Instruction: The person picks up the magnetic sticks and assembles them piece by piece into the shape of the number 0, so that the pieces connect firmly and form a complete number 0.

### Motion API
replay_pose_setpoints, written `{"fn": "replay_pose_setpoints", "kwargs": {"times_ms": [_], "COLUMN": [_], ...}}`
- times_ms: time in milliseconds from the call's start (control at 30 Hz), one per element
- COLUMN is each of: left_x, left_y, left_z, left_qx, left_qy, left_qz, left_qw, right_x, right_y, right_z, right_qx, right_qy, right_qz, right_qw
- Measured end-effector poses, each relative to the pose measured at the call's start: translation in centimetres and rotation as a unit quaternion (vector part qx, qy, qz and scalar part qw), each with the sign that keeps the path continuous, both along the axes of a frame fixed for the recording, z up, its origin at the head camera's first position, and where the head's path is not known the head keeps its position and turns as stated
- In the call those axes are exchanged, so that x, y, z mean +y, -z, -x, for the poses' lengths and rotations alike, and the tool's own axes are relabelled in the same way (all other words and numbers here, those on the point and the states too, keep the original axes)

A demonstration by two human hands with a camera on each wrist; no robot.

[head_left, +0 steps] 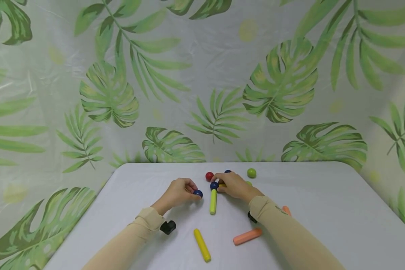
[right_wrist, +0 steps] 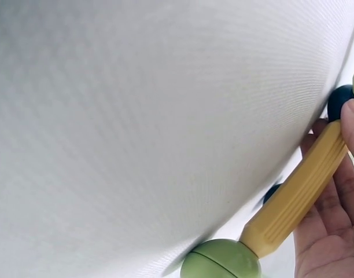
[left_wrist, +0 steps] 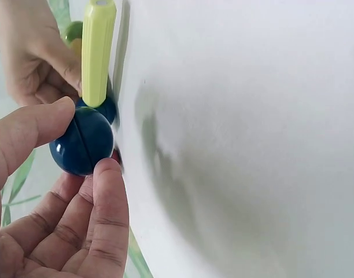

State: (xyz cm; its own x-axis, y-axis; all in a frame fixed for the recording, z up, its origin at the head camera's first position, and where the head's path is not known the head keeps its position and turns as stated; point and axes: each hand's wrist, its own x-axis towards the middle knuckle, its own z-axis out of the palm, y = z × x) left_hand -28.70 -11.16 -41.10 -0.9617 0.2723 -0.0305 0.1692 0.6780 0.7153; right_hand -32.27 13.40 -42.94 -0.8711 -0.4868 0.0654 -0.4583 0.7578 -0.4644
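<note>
My left hand [head_left: 178, 193] pinches a blue ball [left_wrist: 81, 142] between thumb and fingertips, left of a lime-green stick [head_left: 213, 202]. One end of that stick meets a second blue ball [head_left: 214, 185]. From this ball a yellow stick [right_wrist: 295, 194] runs to a green ball [right_wrist: 220, 259]. My right hand [head_left: 234, 185] grips the yellow stick near its blue-ball end, with the thumb on one side and fingers behind. In the head view this hand hides most of the yellow stick.
Behind the hands lie a red ball [head_left: 209, 176], another blue ball [head_left: 227, 171] and a green ball [head_left: 251, 173]. Nearer the front are a loose yellow stick [head_left: 202, 245] and an orange stick [head_left: 247, 236]. Another orange stick [head_left: 286, 210] is partly hidden by the right forearm.
</note>
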Motion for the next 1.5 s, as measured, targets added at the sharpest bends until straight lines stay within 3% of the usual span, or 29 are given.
{"fn": "replay_pose_setpoints", "kwargs": {"times_ms": [467, 700, 1500], "left_x": [0.5, 0.6, 1.1], "left_y": [1.0, 1.5, 1.2], "left_z": [-2.0, -2.4, -4.0], "left_qx": [-0.020, -0.030, -0.033], "left_qy": [0.028, 0.039, 0.094], "left_qz": [0.001, 0.013, -0.017], "left_qw": [0.9994, 0.9987, 0.9949], "right_x": [-0.1, 0.0, 0.3], "right_y": [0.7, 0.9, 0.1], "right_z": [0.2, 0.3, 0.2], "right_qx": [-0.003, 0.001, 0.013], "right_qy": [0.003, 0.000, -0.019], "right_qz": [0.006, 0.005, -0.003], "right_qw": [1.0000, 1.0000, 0.9997]}}
